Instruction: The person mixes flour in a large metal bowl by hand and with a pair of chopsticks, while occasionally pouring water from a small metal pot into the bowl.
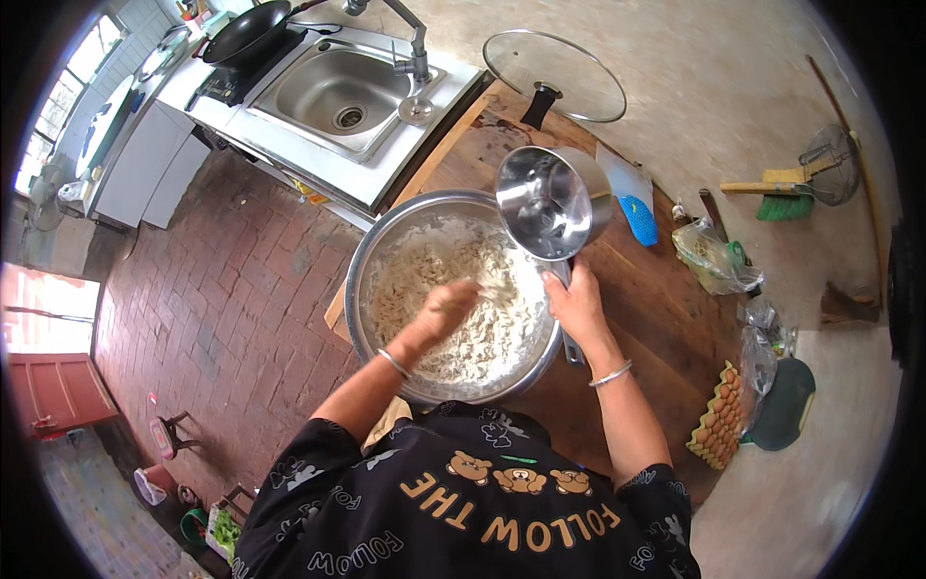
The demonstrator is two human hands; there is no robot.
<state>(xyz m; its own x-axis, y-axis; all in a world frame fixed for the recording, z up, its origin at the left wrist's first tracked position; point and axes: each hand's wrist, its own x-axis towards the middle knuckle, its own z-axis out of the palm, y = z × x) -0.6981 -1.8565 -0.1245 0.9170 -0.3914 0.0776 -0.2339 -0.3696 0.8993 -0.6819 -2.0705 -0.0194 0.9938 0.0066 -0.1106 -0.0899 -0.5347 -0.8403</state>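
Note:
A large steel bowl [355, 304] holds a crumbly flour mixture [463, 354]. My left hand [450, 307], curled over the mixture, grips what looks like a thin utensil, blurred where it meets the flour. My right hand [579, 300] is closed around the handle of a steel saucepan [553, 206]. The saucepan is tilted over the bowl's upper right rim, its mouth facing left and up. Small drops or reflections show inside; whether it holds liquid I cannot tell.
The bowl stands on a wooden table [636, 347]. Around are an egg tray [716, 420], plastic bags [712, 253], a blue mesh item [638, 219], a glass lid [579, 79] near the wall, a steel sink [340, 79] and a wok [246, 36].

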